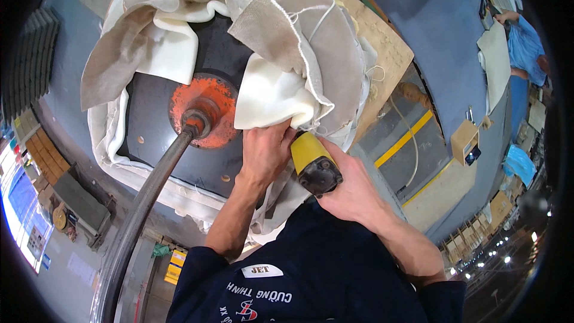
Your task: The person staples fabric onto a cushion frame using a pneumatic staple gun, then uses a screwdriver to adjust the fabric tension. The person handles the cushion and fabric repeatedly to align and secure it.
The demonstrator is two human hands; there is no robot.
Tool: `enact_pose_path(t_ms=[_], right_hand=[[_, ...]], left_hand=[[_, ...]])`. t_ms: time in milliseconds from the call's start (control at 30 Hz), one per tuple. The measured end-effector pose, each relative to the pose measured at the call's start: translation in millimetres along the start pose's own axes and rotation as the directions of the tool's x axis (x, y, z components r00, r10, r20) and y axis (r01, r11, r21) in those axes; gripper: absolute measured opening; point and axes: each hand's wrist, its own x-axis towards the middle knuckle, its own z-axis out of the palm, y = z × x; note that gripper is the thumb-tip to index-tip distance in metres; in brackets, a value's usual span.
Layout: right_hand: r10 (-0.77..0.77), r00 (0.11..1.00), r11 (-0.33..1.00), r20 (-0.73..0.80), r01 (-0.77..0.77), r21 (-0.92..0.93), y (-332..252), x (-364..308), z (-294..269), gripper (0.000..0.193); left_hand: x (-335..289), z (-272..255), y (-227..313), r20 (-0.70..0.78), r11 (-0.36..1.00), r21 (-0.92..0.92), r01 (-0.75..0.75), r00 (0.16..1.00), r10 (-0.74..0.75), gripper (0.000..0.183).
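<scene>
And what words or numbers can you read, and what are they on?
Dark shirt: pale lettering and a red emblem; I won't copy the words.
White patch on the shirt: dark letters, also not copied.
Yellow-and-black tool: no writing I can make out.
Grey panel, far left: any print is too small.

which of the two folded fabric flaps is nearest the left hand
The flap right of the orange flange: its white lower edge is at the left hand. The other flap lies farther off, up and left.
</scene>
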Motion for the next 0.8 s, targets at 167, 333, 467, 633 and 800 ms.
enact_pose_path(t_ms=[167,333,467,633,800], right_hand=[[-0.06,0.998,0.998,0.009,0.06,0.015,-3,-1,5,0.073],[-0.119,0.993,0.993,-0.009,0.119,-0.008,2,2,6,0.069],[-0.117,0.993,0.989,0.028,0.119,-0.087,4,-4,11,0.068],[-0.086,0.995,0.987,0.059,0.093,-0.134,5,17,0,0.057],[-0.198,0.971,0.968,0.137,0.215,-0.129,1,21,-12,0.025]], left_hand=[[8,-11,-7,0.098,0.998,0.026,-0.051,0.994,0.048,0.027],[18,-16,0,0.063,0.997,-0.01,-0.081,0.995,0.082,0.019],[22,-15,0,0.096,0.999,0.023,-0.039,0.995,0.037,0.016],[30,-14,-1,0.07,1.0,0.022,-0.001,0.998,0.0,0.019],[-29,-24,18,-0.32,0.991,0.108,0.079,0.947,-0.04,0.028]])
